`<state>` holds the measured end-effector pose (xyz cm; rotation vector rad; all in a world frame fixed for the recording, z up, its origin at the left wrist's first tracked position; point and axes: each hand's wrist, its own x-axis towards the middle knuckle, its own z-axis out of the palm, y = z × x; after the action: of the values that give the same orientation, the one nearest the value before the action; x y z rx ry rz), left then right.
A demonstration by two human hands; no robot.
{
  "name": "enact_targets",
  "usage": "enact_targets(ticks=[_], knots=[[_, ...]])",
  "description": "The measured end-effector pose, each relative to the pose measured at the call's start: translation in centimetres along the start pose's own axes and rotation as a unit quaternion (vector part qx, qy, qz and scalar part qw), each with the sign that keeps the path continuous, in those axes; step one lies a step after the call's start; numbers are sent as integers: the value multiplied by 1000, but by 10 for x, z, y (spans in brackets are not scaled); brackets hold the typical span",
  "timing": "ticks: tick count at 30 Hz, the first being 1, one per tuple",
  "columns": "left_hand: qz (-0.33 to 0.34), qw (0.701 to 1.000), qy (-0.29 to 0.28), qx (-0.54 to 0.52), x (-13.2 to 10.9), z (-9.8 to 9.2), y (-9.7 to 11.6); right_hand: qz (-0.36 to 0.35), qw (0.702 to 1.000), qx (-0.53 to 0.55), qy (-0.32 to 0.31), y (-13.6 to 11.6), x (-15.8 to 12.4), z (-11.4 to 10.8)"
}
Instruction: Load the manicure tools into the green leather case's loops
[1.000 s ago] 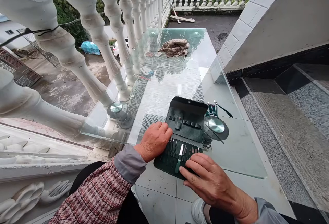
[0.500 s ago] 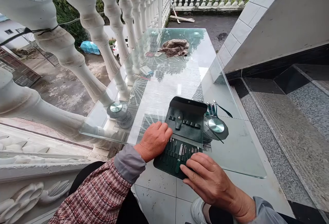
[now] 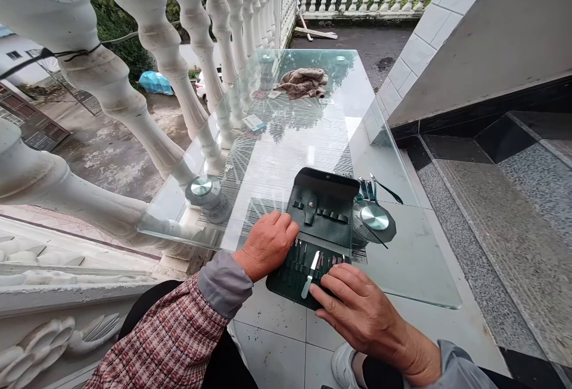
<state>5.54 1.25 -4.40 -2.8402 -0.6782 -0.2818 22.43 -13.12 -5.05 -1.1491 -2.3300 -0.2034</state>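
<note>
A dark green manicure case [image 3: 328,231] lies unfolded at the near edge of the glass table. Its upper part has bare loops and a snap strap, while several slim metal tools sit in the lower part. My left hand [image 3: 270,243] is closed on the case's left side. Over the lower right of the case, my right hand [image 3: 361,311] has its fingers bent together, fingertips at the handle of a flat nail file [image 3: 310,276]. The file slants across the loops with its blade upward. These fingers hide the case's lower right corner and some tools.
Right of the case lie several nail clippers [image 3: 366,188] and a dark-handled nipper [image 3: 386,189]. A crumpled brown cloth [image 3: 302,83] and a small card box [image 3: 254,123] rest farther along the glass table [image 3: 411,270]. White balusters [image 3: 156,73] stand left, stone steps [image 3: 482,198] right.
The nail file's handle has tilted slightly left and now looks pale instead of green. My right hand has shifted slightly left with it. My left hand stays on the case.
</note>
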Motion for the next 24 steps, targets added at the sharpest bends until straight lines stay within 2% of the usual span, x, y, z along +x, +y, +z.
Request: enact_targets(ticks=[9, 12, 18, 20, 24], knots=[[0, 1000, 8, 3, 0, 0, 0, 0, 1000, 9, 19, 0, -1, 0], [0, 1000, 6, 2, 0, -1, 0, 5, 999, 11, 47, 1, -2, -1], [-1, 1000, 4, 0, 0, -1, 0, 79, 992, 1, 102, 11, -4, -4], [-2, 1000, 3, -1, 0, -1, 0, 85, 992, 3, 98, 12, -4, -3], [0, 1000, 4, -3, 0, 0, 0, 56, 997, 3, 44, 5, -1, -1]])
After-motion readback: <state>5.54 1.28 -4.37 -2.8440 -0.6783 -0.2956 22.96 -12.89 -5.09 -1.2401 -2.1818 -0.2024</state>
